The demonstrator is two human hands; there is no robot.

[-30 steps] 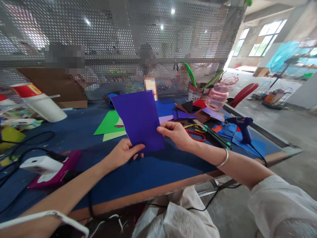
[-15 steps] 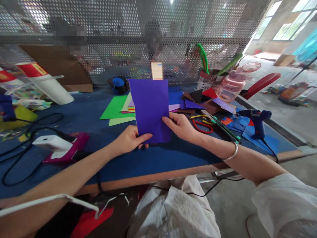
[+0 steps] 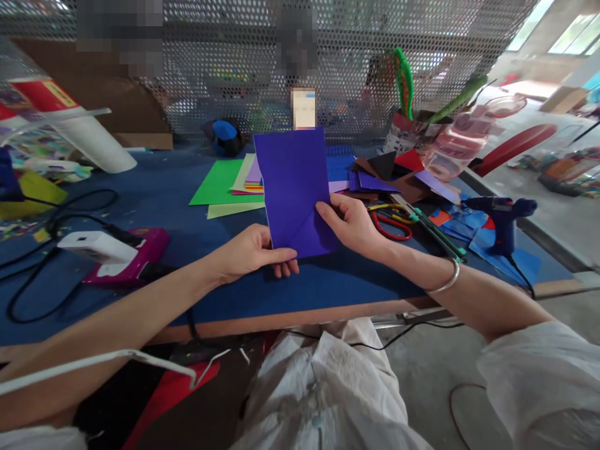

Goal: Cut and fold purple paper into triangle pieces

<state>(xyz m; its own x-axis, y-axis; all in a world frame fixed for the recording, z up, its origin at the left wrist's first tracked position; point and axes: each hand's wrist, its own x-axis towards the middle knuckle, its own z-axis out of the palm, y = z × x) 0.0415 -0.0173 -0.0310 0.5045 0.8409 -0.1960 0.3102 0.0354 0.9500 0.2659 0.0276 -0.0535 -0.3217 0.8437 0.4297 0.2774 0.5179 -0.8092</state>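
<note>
Swung straighter, purple paper (image 3: pixel 295 187) is pointing lengthwise away from the table's front edge (image 3: pixel 300 317), left hand (image 3: pixel 253 251) pinching its bottom corner, right hand (image 3: pixel 355 226) its side.

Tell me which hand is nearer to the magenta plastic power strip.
Left. The left hand is right of the magenta plastic power strip, holding the purple rectangular paper sheet by its lower left corner; the right hand is farther right, at the sheet's right edge.

Left hand (image 3: pixel 257 253): thumb across lower-left corner of purple sheet (image 3: pixel 295 175), fingertips below its bottom edge | Right hand (image 3: pixel 351 225): thumb on sheet's front, inside right edge | Left forearm (image 3: pixel 159 303): left of sheet | Right forearm (image 3: pixel 412 261): right of sheet, angled inward
</note>
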